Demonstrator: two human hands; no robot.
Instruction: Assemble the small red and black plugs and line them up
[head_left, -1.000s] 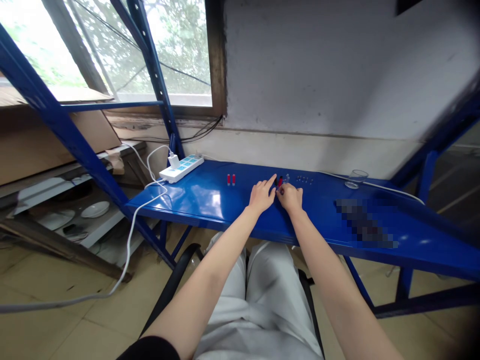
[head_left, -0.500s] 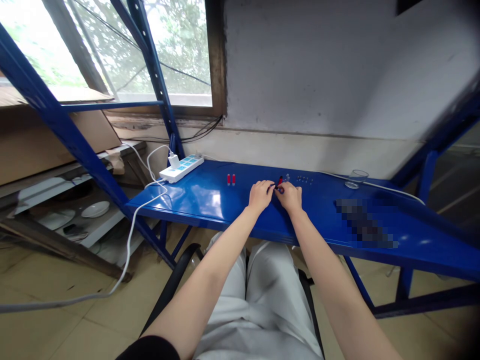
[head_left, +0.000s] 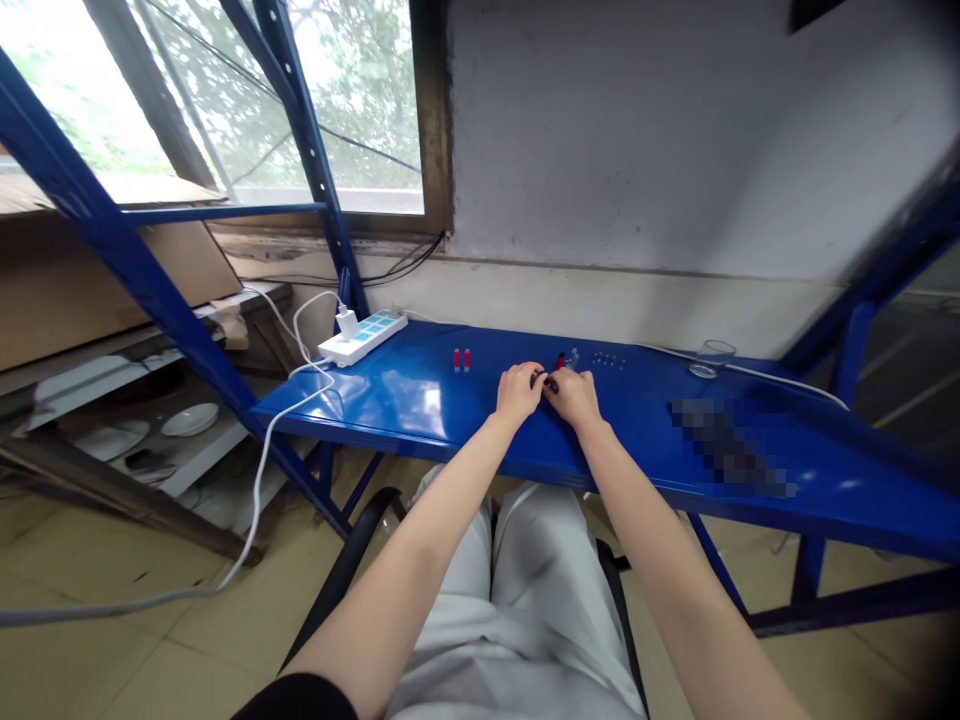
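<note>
My left hand (head_left: 519,391) and my right hand (head_left: 573,396) meet above the blue table (head_left: 397,400), fingertips nearly touching. Both are closed in a pinch around something small and dark, too small and covered to name. Just beyond my right fingers lies a small red and black piece (head_left: 560,360). Close to it are some tiny clear pieces (head_left: 574,356), and a group of several very small shiny parts (head_left: 609,360) is spread out to their right. Two small red cylinders with pale ends (head_left: 462,360) stand side by side, left of my hands.
A white power strip (head_left: 364,338) with a plugged-in charger sits at the table's left end, its cable hanging down. A clear glass (head_left: 712,358) stands at the back right beside a white cable. A blurred dark object (head_left: 727,450) lies at right.
My right hand has shifted slightly left, closer to my left fingertips. The red and black piece behind my fingers and the other things on the table stay where they were.
</note>
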